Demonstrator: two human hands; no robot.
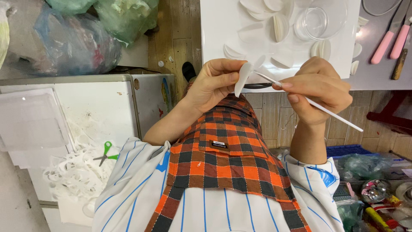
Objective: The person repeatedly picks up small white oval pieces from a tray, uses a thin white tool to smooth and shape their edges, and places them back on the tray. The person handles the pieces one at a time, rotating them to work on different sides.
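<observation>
**Stick worked against a folded white disc**

A white board (214, 25) lies on the table, strewn with folded discs (281, 28) around a clear bowl (319, 21); pink-handled knives (386, 43) sit at its edge. Below, a checked apron (223, 159) fills the lap. Green scissors (104, 154) rest on paper scraps to the side.

The left hand (212, 86) pinches one disc (242, 79) between thumb and fingers, just above the apron. The right hand (319, 88) is closed on a thin white stick (326, 112), its tip touching the disc's fold. This looks like the shaping step; the next stroke likely needs light, steady pressure.
</observation>
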